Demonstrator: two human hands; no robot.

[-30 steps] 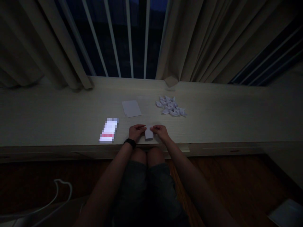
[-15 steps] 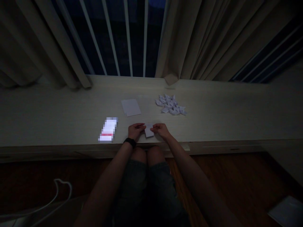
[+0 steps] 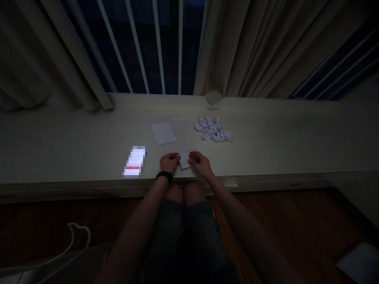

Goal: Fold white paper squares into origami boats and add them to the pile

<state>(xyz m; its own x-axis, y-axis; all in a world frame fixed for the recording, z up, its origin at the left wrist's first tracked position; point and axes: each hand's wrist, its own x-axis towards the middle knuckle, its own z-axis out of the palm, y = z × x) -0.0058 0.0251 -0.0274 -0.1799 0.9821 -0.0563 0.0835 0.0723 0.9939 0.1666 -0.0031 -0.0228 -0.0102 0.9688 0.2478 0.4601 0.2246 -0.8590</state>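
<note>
A small white piece of paper [image 3: 185,161], squarish and probably folded, is between my hands near the front edge of the ledge. My left hand [image 3: 169,161], with a black band on its wrist, pinches the paper's left side. At its right side my right hand [image 3: 199,162] grips the paper between thumb and curled fingers. Beyond them to the left lies a short stack of white paper sheets [image 3: 166,133]. Several folded white paper pieces [image 3: 212,129] sit in a cluster to the right of the stack.
A lit phone-like screen [image 3: 135,161], blurred out, lies left of my left hand. The pale ledge [image 3: 281,138] runs across the view, with curtains [image 3: 237,51] and a barred window behind it. A white cable [image 3: 72,232] hangs at the lower left.
The paper between my hands has turned slightly and looks wider and shorter. My right hand's fingers have shifted a little. The view has moved slightly.
</note>
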